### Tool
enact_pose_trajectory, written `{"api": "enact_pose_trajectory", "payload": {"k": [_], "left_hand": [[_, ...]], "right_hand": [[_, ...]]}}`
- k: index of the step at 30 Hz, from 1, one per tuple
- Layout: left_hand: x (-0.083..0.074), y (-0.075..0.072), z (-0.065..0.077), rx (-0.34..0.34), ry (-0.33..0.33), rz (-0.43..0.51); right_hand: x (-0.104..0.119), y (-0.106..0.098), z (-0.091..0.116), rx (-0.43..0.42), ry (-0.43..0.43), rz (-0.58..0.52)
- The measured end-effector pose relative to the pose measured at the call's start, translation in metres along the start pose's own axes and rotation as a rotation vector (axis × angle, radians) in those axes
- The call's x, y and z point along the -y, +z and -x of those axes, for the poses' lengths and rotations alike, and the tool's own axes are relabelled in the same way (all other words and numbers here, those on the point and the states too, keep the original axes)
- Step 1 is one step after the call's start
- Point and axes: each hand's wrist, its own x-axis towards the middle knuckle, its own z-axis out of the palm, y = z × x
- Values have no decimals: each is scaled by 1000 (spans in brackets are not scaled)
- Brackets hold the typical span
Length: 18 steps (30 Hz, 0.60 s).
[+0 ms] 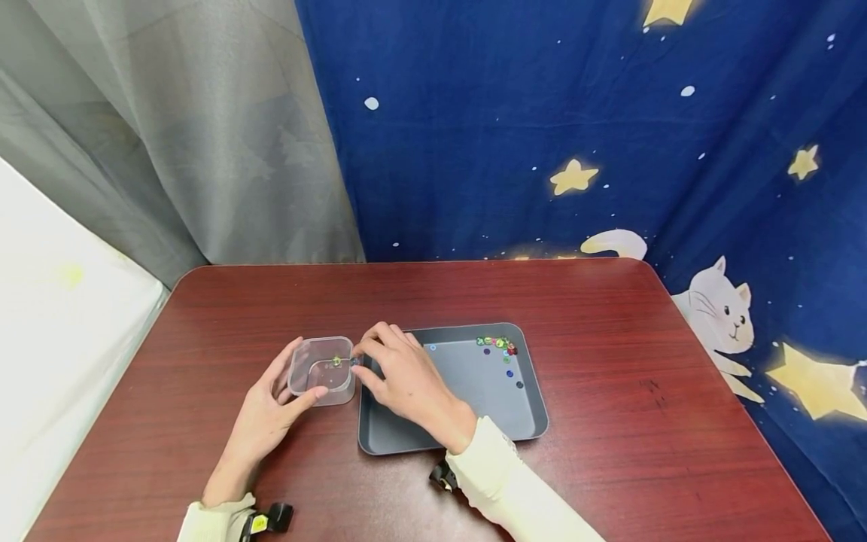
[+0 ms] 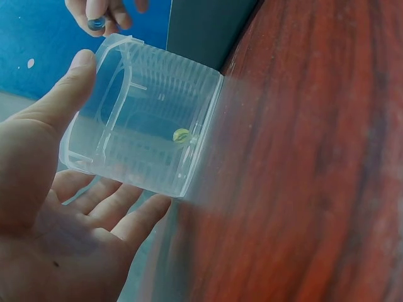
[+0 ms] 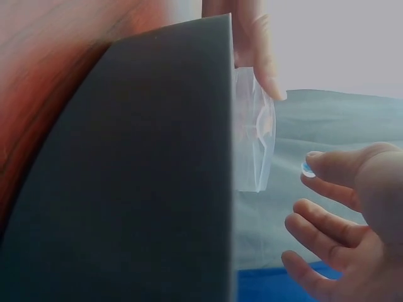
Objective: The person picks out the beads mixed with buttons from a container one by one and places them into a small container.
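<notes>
A clear plastic container [image 1: 322, 370] stands on the table with a yellow-green glass marble [image 2: 181, 136] at its bottom. My left hand [image 1: 268, 412] holds the container from the left, its thumb at the near rim and its fingers about the far left side. Just off the container's right rim, my right hand [image 1: 409, 380] pinches a small clear marble with blue in it [image 3: 308, 168] between thumb and index finger. The other right fingers are loosely bent, away from the marble. Below this hand lies a dark grey tray [image 1: 467, 406], its left part partly hidden by the hand.
Several small coloured marbles [image 1: 500, 342] cluster in the tray's far right corner. A few dark blue ones [image 1: 510, 373] lie below them, and a light blue one [image 1: 433, 347] sits near the far edge. Curtains [image 1: 474, 150] hang behind the reddish-brown table [image 1: 609, 361].
</notes>
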Motion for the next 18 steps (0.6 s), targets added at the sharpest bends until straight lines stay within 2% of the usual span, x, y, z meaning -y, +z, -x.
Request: {"api": "enact_pose_trajectory", "payload": {"k": [18], "left_hand": [[2, -3, 0, 20, -23, -33]], "right_hand": [[11, 9, -3, 42, -31, -29]]}}
